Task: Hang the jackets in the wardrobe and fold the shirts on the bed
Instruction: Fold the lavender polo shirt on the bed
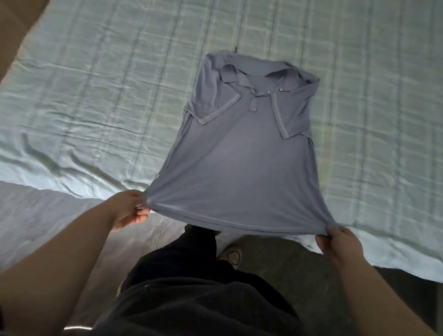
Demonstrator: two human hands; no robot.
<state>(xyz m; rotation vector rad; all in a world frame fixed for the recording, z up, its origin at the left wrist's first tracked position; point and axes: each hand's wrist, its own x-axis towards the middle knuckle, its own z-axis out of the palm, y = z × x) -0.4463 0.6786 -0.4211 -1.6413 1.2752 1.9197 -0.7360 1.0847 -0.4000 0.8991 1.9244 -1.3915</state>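
A grey-blue polo shirt (243, 153) lies front up on the bed (87, 77), collar at the far end, both short sleeves folded in over the chest. Its bottom hem is pulled taut over the bed's near edge. My left hand (128, 208) pinches the hem's left corner. My right hand (341, 243) pinches the hem's right corner. No jackets or wardrobe are in view.
The bed carries a pale blue checked sheet, wrinkled at the left. A brown floor strip (10, 8) runs along the bed's far left. My dark-clothed body and a shoe (232, 253) stand at the bed's near edge on a grey floor.
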